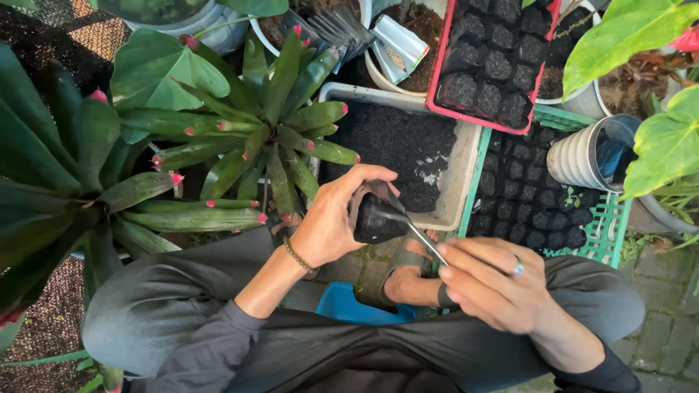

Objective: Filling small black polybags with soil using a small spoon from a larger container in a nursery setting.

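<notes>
Lap: the person's grey-trousered knees (167,306) are lying nearest the camera, legs crossed, with a blue object (357,306) partly showing between them.

Left hand (331,222): it is curling around a small black nursery bag (371,218), fingers wrapping over the top and thumb pressing its side; a beaded bracelet (298,256) is sitting at the wrist.

Right hand (495,280): its fingertips are pressing together in a pinch on the end of a thin metal tool (415,231), whose tip is reaching into the bag's mouth.

Where the bag is: it is being held up in the air above the lap, just in front of the grey soil tray (459,182).

Surroundings: a red tray of filled black bags (495,62) is resting across the far edge of the soil tray; a green crate of more filled bags (611,233) is standing to the right, beside a ribbed grey pot (579,156). A red-tipped bromeliad (269,138) is spreading to the left.

Risk, squeezing: the bag looks soft, so a tightening grip is likely crushing its mouth closed or pushing soil out onto the lap.

Risk, tool: pushing the tip too deep or at a slant may be piercing the thin wall, or jabbing the left fingers wrapping close by.

Risk, tilt: the bag is leaning toward the right hand, so loose soil could be spilling.
</notes>
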